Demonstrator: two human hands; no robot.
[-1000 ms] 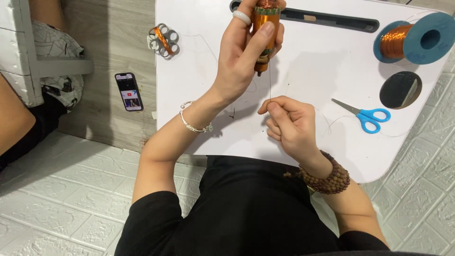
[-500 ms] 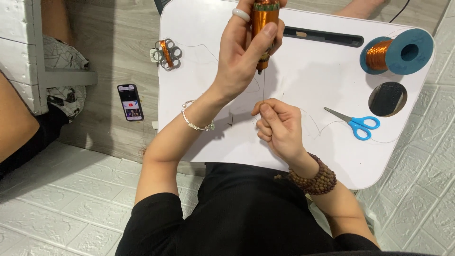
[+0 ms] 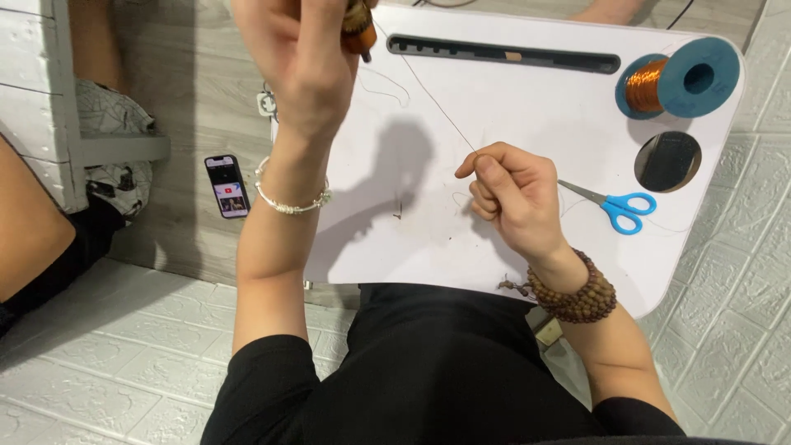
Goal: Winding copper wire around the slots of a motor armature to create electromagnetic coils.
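A: White tabletop (image 3: pixel 527 107) of a small lap desk, set over a grey wood floor (image 3: pixel 189 91) with white embossed tiles nearer the person. Hands?

B: Left hand (image 3: pixel 301 62) raised high at the tabletop's far left corner, partly cut by the frame edge. Its grip is closed around a small copper-wound coil (image 3: pixel 360 29); only the coil's lower end shows, orange with a dark tip. Silver bracelet (image 3: pixel 292 198) on that wrist.

A: Right hand?

B: Right hand (image 3: pixel 515 202) low over the middle of the tabletop, fingers curled in, thumb and forefinger pinched shut on a thin wire (image 3: pixel 428 103). The wire runs taut from the pinch up to the coil. Brown bead bracelet (image 3: pixel 577 297) on that wrist.

A: Hand touching the tabletop?

B: Can't tell, it casts little shadow under itself. Left arm throws a big shadow on the tabletop's middle.

A: Other stuff?

B: Blue-handled scissors (image 3: pixel 614 206) lying flat just right of the right hand, blades pointing at it. Blue spool of copper wire (image 3: pixel 680 78) on its side at the tabletop's far right corner. Round cup hole (image 3: pixel 667 161) between spool and scissors. Long dark slot (image 3: pixel 503 53) along the far edge.

A: Off the tabletop?

B: Smartphone (image 3: pixel 227 185) on the floor left of the tabletop, screen lit. Someone's bare arm (image 3: pixel 33 231) at the left frame edge, well apart from the tabletop. Person wears black.
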